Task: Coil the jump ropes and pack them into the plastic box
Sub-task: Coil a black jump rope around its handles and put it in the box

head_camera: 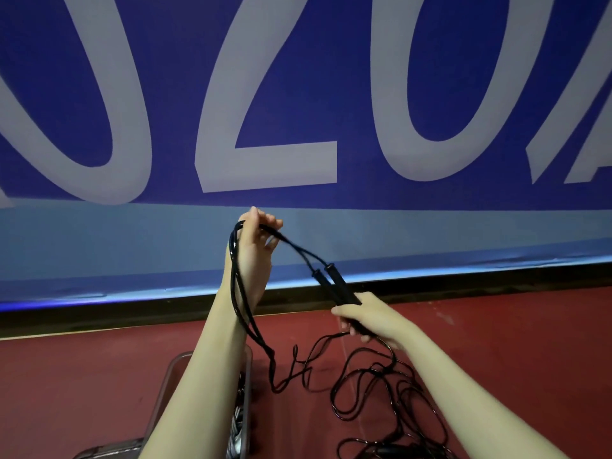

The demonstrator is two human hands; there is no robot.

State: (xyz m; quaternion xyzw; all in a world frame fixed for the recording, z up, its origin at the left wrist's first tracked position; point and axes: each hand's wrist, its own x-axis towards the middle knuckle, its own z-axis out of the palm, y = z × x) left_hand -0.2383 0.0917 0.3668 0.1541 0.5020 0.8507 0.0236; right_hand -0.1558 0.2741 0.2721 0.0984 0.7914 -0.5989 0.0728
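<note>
I am seeing two handles (pixel 334 286) in my right hand (pixel 371 318), gripped tight. My left hand (pixel 255 241), at eleven o'clock, is gripping the rope (pixel 241 313).

The left arm (pixel 212 369) covers most of the box (pixel 246 385), and the bottom edge cuts it off; its contents are too blurred to tell. The rope (pixel 381 385) tangle runs off the bottom edge. The handles' (pixel 334 286) lower ends are hidden inside the right hand (pixel 371 318).
</note>
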